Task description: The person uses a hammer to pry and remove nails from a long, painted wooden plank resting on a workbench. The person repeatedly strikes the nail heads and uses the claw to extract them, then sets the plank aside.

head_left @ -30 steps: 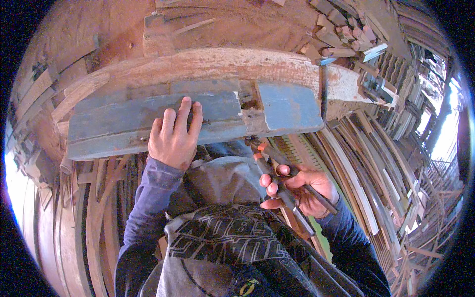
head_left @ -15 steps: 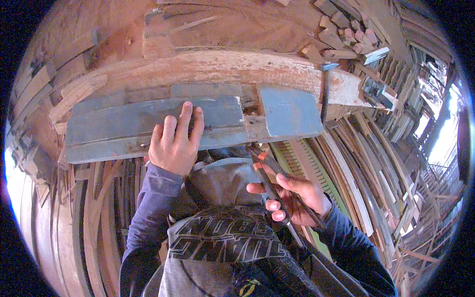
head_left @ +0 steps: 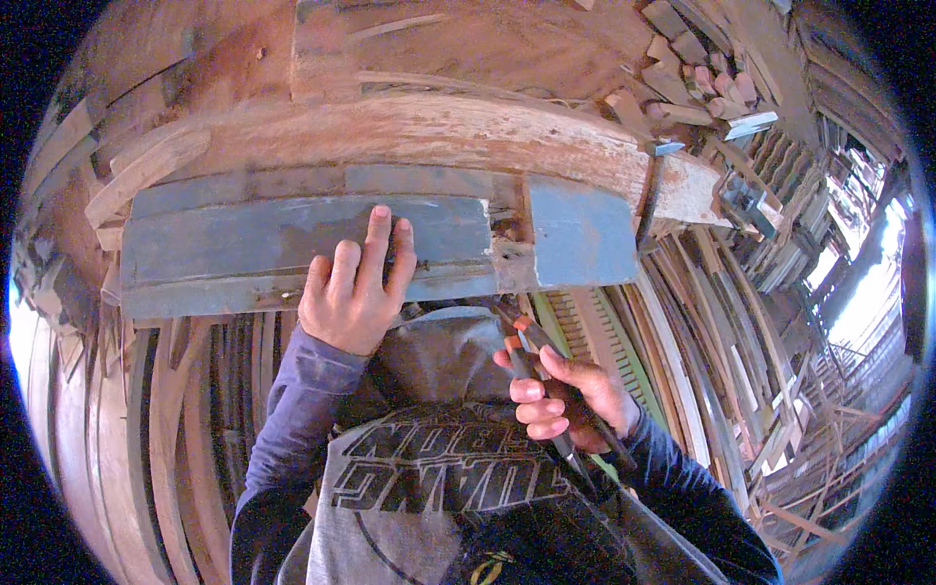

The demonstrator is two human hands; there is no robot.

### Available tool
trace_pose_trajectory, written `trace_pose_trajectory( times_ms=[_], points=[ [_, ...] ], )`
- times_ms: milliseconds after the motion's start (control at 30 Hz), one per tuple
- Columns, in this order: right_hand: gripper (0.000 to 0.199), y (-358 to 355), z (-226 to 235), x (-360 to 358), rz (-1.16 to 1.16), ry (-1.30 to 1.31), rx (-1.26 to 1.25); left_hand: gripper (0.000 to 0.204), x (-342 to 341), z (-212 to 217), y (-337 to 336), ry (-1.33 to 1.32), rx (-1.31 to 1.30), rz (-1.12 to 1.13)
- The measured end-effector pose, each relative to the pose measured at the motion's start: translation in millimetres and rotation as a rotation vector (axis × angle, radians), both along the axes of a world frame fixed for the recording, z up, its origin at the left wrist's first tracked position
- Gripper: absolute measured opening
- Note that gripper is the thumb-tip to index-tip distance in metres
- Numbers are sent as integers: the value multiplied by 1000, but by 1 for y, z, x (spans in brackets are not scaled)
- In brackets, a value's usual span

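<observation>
My left hand lies on a long board with worn grey-blue paint, two fingers stretched out across it. The board rests across in front of me and has a bare wood gap near its right part. In my right hand is a pair of dark pincers with orange bands, my fingers wrapped round the handles. The jaws point up at the board's near edge, below the bare patch; whether they grip anything there I cannot make out.
Behind the board runs a thick, rough timber beam. A dark metal bar with a blue end stands against it. Offcut blocks are heaped at the far right. Long planks lie on the near right, more on the left.
My right fingers have closed in and the pincer handles have come nearer together. My left hand keeps its place on the board, while the whole view has shifted slightly.
</observation>
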State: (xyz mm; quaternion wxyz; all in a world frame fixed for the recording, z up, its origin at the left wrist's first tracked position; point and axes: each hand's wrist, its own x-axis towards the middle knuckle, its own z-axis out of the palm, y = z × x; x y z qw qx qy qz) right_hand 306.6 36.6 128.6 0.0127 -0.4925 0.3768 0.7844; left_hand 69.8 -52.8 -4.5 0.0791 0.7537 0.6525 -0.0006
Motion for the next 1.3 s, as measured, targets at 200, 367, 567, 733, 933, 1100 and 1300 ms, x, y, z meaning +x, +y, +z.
trace_pose_trajectory(
  times_ms=[200,367,567,733,933,1100,1300],
  points=[
    [23,-8,0,-4,174,-11,48,36,-2,3,1,-35,2,-3],
    [21,-22,-1,6,239,67,255,34,-5,16,19,-131,-5,30],
    [21,-49,4,32,335,-177,678,55,-25,27,50,-278,-135,-49],
    [17,-78,15,40,275,-405,901,33,-33,22,70,-230,-211,-81],
    [21,-111,10,36,119,-426,1030,45,-42,21,69,-251,-127,-66],
    [23,-149,14,56,103,-513,1178,59,-71,24,55,-350,-152,-46],
    [27,-157,13,112,19,-707,1199,69,-71,23,50,-275,24,-57]
  ],
)
